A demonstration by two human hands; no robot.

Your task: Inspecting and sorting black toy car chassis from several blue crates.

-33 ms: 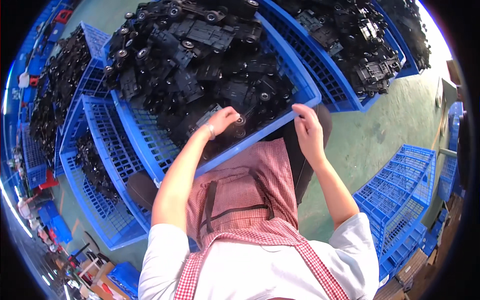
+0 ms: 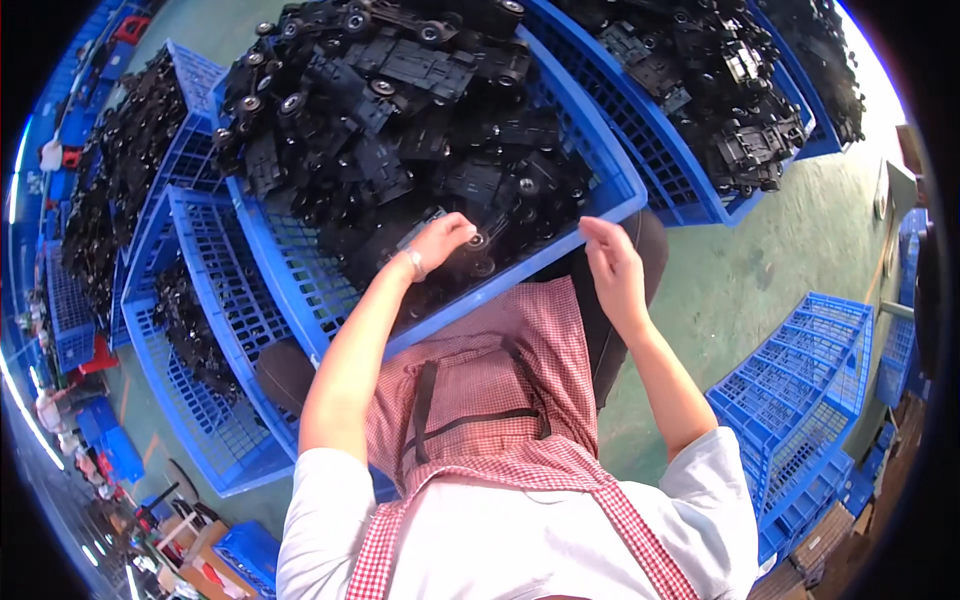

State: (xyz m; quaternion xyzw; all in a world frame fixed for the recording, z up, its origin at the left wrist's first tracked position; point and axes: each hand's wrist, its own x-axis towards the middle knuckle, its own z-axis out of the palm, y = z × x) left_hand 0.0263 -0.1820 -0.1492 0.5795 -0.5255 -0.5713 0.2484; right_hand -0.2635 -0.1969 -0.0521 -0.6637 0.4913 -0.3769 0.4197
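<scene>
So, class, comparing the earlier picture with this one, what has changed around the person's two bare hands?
Only a little: the bare right hand has shifted slightly left near the rim of the blue plastic lattice crate; the bare left hand has edged left too. Nothing was visibly grasped or released. The heap of black wheeled toy-car chassis stayed put.

A factory or workshop: blue crates [image 2: 500, 288] heaped with wheeled parts [image 2: 420, 66] far and left, stacked crates [image 2: 790, 365] right, green floor [image 2: 720, 275].
</scene>
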